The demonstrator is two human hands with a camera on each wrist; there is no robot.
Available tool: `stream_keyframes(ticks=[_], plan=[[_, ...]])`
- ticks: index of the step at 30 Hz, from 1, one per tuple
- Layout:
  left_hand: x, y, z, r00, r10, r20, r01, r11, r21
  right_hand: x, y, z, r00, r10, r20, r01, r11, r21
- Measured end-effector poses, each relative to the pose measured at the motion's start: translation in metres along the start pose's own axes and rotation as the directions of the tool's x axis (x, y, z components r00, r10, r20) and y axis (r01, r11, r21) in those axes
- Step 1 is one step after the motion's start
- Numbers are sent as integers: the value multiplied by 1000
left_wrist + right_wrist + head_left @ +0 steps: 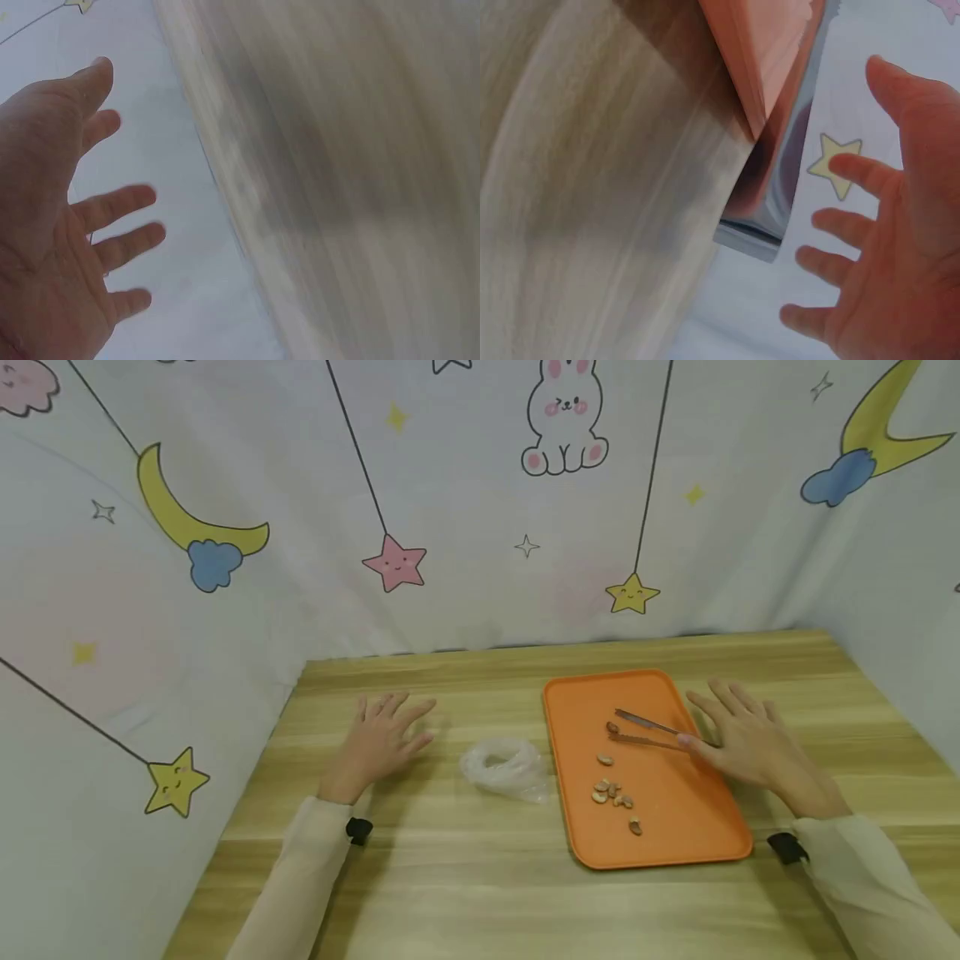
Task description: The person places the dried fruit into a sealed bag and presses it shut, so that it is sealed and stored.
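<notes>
The left hand (378, 739) is spread and holding nothing above the pale wood-grain bench (420, 881), near a loosely ringed, translucent plastic bundle (521, 772). The right hand (753, 747), likewise released with fingers apart, is near the joined end of silver metal tongs (637, 719), which overhangs the right edge of a rectangular orange tray (682, 814) bearing small, curved, brown-and-cream nuts (612, 790).

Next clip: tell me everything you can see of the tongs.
The tongs look like shiny metal, with two slim, spread arms. They lie across the orange tray, tips pointing left in the head view, a nut by the tips. The joined end reaches past the tray's right rim. The right hand is beside that end, fingers spread, not gripping it; whether the thumb touches is unclear.
</notes>
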State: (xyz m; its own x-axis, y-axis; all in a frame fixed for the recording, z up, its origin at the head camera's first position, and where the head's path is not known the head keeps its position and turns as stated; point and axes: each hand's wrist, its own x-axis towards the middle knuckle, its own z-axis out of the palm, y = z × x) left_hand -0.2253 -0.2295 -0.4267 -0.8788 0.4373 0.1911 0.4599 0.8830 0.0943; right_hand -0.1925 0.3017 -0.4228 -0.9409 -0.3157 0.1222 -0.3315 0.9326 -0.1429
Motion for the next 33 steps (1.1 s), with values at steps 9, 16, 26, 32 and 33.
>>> stream_keyframes(ticks=[9,16,26,32,33], plan=[[15,29,-1,987,126,99,-86,937,-338,2,-11,13,995,-98,0,98,995,-34],[31,47,-1,948,214,237,-69,862,-501,0,-12,16,983,-149,-111,151,989,6],[44,51,-2,933,288,215,-123,818,-561,2,-18,5,991,-124,-41,125,991,38],[48,50,-3,933,300,200,-135,806,-577,6,-23,0,996,-82,23,80,995,64],[49,50,-3,935,299,193,-139,806,-575,6,-24,-1,996,-81,25,79,995,64]])
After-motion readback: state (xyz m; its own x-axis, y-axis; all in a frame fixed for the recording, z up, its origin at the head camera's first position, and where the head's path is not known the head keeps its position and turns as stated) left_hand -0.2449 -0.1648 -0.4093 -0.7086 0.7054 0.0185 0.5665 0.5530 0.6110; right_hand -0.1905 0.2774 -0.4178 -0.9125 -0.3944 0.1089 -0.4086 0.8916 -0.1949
